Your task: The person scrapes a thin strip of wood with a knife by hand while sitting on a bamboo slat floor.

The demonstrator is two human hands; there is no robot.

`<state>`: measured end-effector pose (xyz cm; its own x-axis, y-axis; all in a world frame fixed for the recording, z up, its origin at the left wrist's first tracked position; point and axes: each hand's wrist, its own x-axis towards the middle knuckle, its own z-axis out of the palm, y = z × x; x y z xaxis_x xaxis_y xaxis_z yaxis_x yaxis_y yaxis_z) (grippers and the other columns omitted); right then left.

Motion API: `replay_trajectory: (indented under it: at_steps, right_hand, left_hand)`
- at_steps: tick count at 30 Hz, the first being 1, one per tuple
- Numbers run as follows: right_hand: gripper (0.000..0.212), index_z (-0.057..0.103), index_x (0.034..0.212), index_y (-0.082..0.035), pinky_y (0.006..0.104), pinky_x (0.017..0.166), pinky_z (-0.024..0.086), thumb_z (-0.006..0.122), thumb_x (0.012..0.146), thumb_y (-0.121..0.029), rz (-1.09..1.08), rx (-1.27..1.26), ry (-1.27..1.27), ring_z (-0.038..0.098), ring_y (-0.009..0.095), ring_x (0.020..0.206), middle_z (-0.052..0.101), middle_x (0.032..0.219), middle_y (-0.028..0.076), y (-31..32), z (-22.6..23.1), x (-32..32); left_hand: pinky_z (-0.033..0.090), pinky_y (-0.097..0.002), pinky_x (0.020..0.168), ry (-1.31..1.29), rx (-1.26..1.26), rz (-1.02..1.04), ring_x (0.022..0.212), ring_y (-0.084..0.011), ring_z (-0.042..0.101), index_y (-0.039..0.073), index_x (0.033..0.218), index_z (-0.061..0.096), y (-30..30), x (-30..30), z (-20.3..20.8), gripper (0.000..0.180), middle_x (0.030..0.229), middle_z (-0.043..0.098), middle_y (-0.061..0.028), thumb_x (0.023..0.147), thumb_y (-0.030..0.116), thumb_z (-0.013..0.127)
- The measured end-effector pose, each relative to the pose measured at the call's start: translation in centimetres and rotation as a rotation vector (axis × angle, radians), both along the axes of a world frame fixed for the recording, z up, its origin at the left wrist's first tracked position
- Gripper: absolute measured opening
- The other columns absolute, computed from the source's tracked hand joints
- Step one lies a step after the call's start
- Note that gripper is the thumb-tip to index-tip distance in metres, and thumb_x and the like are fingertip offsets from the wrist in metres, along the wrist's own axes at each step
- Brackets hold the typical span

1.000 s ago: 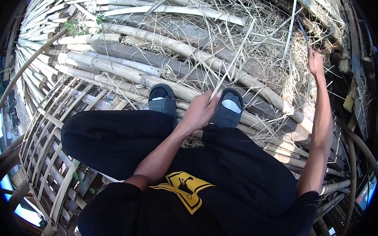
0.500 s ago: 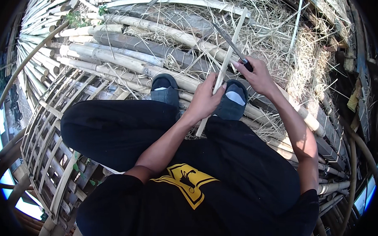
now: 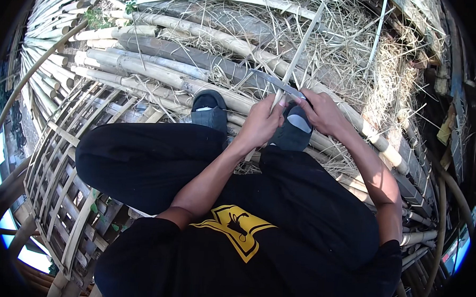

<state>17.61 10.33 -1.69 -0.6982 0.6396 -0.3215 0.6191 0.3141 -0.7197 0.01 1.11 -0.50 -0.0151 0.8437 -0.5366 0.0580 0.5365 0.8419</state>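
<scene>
Currently, two bare hands, one knife, one strip.

Item: left hand [image 3: 263,120], fingers closed, pinching a pale, narrow strip [image 3: 302,45] between thumb and fingers. Position: low centre, just above the lap; little altered from half a second ago.

Item: the strip itself, slanting up and to the right out of the left hand, its upper end over the littered ground. Set against the half-second-old view, that end sits further up and to the right; the lower end, then plain to see below the hand, is now hard to make out.

Item: knife [image 3: 275,81], grey blade, dark handle. Blade crosses the strip just above the left fingers; over or under, cannot tell. Formerly steeper and higher along the strip; now lower and flatter, tip to the left.

Item: right hand [image 3: 324,114], fingers curled round the knife handle. One second ago stretched far out to the right, over the shavings; now drawn in, just beside the left hand.

Surroundings, much as before: two dark sandals [image 3: 210,115], one partly behind the left hand; dark trousers [image 3: 147,152], knees parted; black shirt [image 3: 153,261] with yellow print; long poles [image 3: 146,68] lying crosswise beyond the feet; pale shavings [image 3: 384,94] strewn to the right; a woven lattice [image 3: 79,229] at the left.
</scene>
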Motion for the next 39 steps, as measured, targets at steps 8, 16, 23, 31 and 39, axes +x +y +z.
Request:
replay_trajectory:
  at_steps: [8,16,23,31,39]
  right_hand:
    - [0.032,0.054,0.092,-0.001,0.0494,0.062,0.041,0.045,0.099,-0.031,0.041,-0.032,-0.082,0.056,0.043,0.069,0.056,0.072,0.024,0.1,1.0,-0.8]
    - [0.047,0.054,0.083,0.001,0.0424,0.052,0.035,0.042,0.1,-0.04,-0.456,0.238,-0.21,0.043,0.03,0.05,0.049,0.057,0.017,7.5,-0.9,4.5]
    - [0.049,0.054,0.083,0.001,0.0367,0.053,0.033,0.042,0.1,-0.044,-0.543,0.168,-0.004,0.038,0.018,0.053,0.042,0.057,0.01,7.8,1.9,5.0]
    - [0.04,0.057,0.089,0.001,0.0477,0.065,0.043,0.043,0.099,-0.035,0.036,-0.111,-0.113,0.054,0.043,0.068,0.055,0.069,0.025,1.4,2.2,-0.8]
    - [0.046,0.059,0.082,0.001,0.0494,0.064,0.042,0.043,0.098,-0.038,0.041,-0.127,-0.159,0.056,0.044,0.07,0.056,0.068,0.026,1.4,2.8,-0.7]
  left_hand:
    - [0.037,-0.0347,0.051,0.272,0.07,-0.058,0.052,-0.0153,0.045,-0.002,0.097,0.055,-0.3,0.0,-0.2,0.026,0.058,0.049,-0.0097,0.101,0.021,0.044]
    - [0.037,-0.0371,0.051,0.295,0.08,-0.103,0.052,-0.0184,0.046,-0.001,0.095,0.055,-1.1,0.4,0.4,0.023,0.059,0.05,-0.0125,0.1,0.019,0.044]
    - [0.033,-0.0312,0.05,0.188,0.067,-0.009,0.054,-0.0097,0.038,0.0,0.093,0.057,-0.3,0.1,0.5,0.031,0.058,0.044,-0.0029,0.102,0.027,0.044]
    - [0.042,-0.048,0.054,0.406,0.14,-0.113,0.059,-0.0401,0.059,-0.004,0.09,0.051,-0.4,0.1,0.1,0.022,0.062,0.057,-0.0245,0.098,0.016,0.045]
    - [0.043,-0.0561,0.055,0.709,0.162,-0.251,0.06,-0.0482,0.058,-0.001,0.088,0.046,-0.4,0.0,0.4,0.022,0.061,0.057,-0.028,0.098,0.019,0.045]
